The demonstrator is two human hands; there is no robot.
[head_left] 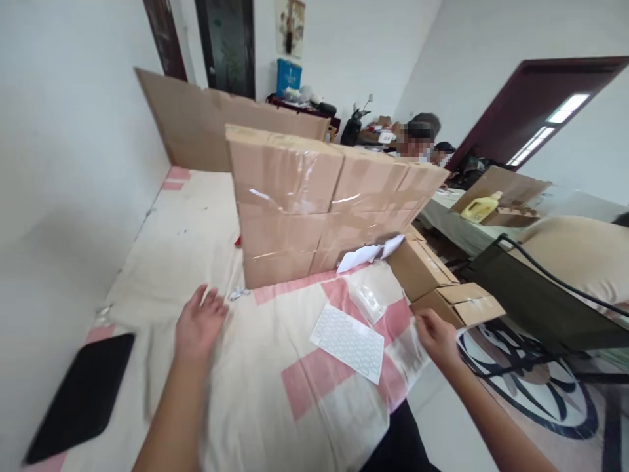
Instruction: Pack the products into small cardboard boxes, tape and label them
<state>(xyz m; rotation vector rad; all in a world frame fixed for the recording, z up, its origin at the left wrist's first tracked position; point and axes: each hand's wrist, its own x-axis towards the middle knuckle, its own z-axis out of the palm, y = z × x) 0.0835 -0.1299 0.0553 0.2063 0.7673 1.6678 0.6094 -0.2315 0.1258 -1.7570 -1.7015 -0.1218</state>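
Note:
My left hand [201,321] is over the pale cloth with its fingers spread and nothing in them. At the right edge of the cloth, my right hand [437,334] has its fingers curled together beside the corner of a small cardboard box [472,303]. What those fingers hold, if anything, is hidden. Between my hands lies a white sheet [350,342] printed with rows of rounded outlines. A clear plastic packet [368,303] rests just behind it. Some white papers [361,257] lean at the foot of a wall of taped cardboard boxes [289,196].
A black flat panel [81,396] lies at the left by the wall. Behind the boxes stands a large cardboard sheet [191,124]. On the right are a folding chair [515,295] with a seated person, and a table bearing a yellow jug [480,208]. Other people sit farther back.

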